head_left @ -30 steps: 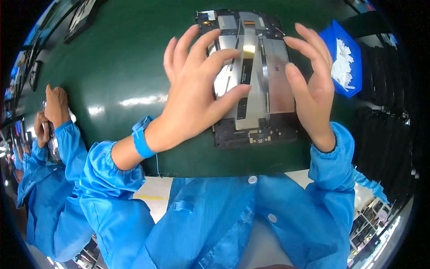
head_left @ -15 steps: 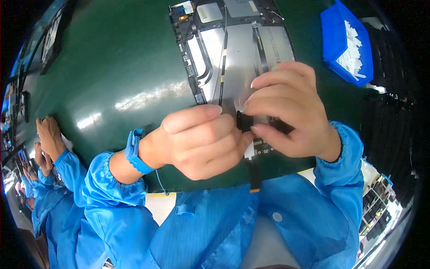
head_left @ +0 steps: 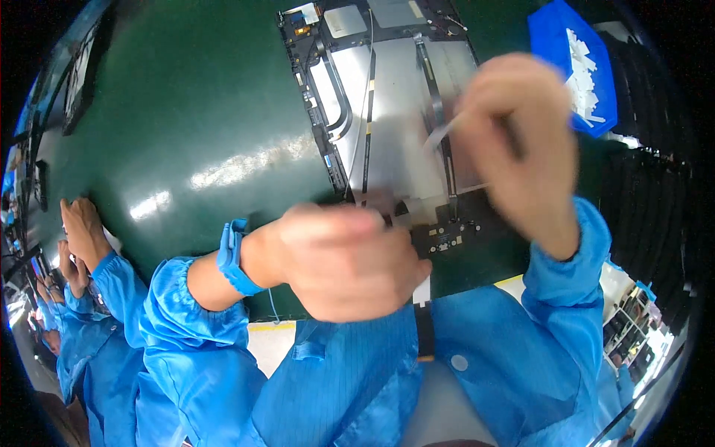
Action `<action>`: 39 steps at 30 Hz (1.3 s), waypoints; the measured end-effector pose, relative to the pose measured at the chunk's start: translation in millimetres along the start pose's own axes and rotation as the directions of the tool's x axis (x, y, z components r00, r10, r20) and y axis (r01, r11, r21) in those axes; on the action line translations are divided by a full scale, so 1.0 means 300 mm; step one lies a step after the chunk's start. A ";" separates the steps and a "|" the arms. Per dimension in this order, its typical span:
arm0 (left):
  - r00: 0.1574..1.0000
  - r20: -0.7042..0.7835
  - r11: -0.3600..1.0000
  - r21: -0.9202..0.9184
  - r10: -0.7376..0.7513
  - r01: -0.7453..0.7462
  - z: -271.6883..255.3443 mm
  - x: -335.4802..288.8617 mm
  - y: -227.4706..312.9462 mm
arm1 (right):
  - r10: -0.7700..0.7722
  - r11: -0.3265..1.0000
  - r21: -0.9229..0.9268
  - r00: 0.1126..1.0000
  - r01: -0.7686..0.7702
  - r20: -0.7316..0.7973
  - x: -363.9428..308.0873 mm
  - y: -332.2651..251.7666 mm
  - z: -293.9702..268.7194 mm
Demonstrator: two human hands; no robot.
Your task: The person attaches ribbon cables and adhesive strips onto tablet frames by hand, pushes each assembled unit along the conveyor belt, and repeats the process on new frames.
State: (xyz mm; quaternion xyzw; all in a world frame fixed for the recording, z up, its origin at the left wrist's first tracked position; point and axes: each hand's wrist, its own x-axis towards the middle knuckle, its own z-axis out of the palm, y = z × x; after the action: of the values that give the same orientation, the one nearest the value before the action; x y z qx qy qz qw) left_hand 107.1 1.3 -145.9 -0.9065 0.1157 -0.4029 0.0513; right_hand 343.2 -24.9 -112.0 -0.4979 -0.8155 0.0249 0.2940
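Observation:
An opened flat electronic device [head_left: 395,97], with a silvery inside and a dark frame, lies on the green table. My left hand [head_left: 342,261] is closed over its near edge, slightly smeared by motion. From under its fingers hangs a black flat ribbon cable [head_left: 424,328] with a white part at its upper end; the grip itself is hidden. Above the device's right side, my right hand [head_left: 518,141] is raised and badly blurred. A thin whitish strip [head_left: 445,132] sticks out from its pinched fingers. A small dark circuit board [head_left: 447,237] shows at the device's near right corner.
At the upper right stands a blue bin [head_left: 547,33] holding many white strips. A blue wrist strap [head_left: 232,257] with a thin cord is on my left wrist. Farther left, a co-worker's hand [head_left: 86,227] rests at the table. Dark ridged material [head_left: 648,216] lines the right side.
My right hand has left the near edge, rising up and right with a whitish strip. My left hand has shifted slightly down. The small circuit board is now uncovered.

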 end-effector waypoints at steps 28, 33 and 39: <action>0.481 0.167 0.478 -0.063 -0.861 0.876 0.051 -0.005 -0.114 | -0.360 0.923 0.287 0.835 0.255 0.416 -0.093 -0.056 -0.037; 0.522 0.170 0.526 -0.020 -0.836 0.850 0.040 -0.010 -0.099 | -0.146 0.989 0.100 0.885 0.113 0.442 -0.073 -0.052 0.001; 0.453 0.166 0.397 -0.286 -0.876 0.872 0.077 -0.041 -0.082 | -0.111 0.993 0.003 0.915 0.119 0.388 -0.045 -0.037 0.006</action>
State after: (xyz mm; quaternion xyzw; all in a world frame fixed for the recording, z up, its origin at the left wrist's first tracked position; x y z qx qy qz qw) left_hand 120.6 28.2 -165.6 -0.8245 -0.3095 -0.3490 -0.3202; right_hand 337.8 -41.2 -115.8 -0.4371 -0.8857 0.0972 0.1227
